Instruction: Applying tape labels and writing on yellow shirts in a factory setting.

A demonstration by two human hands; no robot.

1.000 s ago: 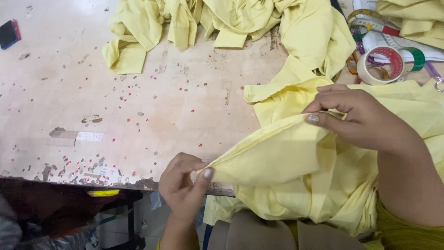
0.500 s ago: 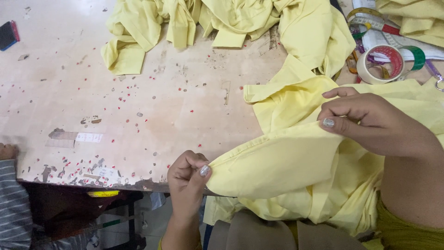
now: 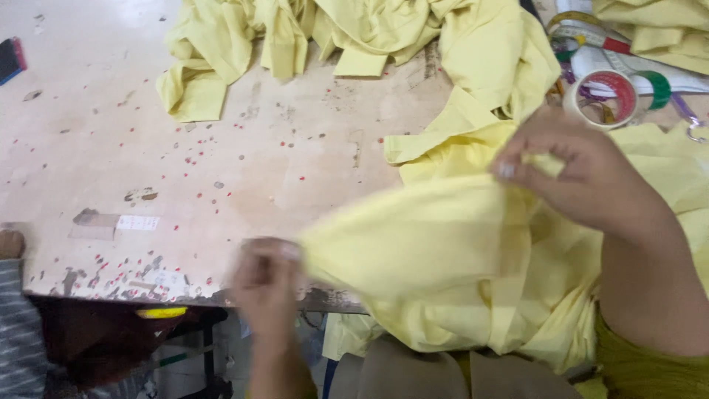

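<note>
A pale yellow garment (image 3: 436,258) lies bunched at the near edge of the worn, paint-flecked surface (image 3: 244,155), stretched between both hands and spilling toward the person's lap. The right hand (image 3: 583,174) hovers above it, fingers (image 3: 517,166) pinching a fold. The left hand (image 3: 266,277), blurred at the surface's edge, grips the cloth's corner; I cannot tell how its fingers sit. Since half a second ago the left hand has shifted left, pulling the fabric tauter and wider.
</note>
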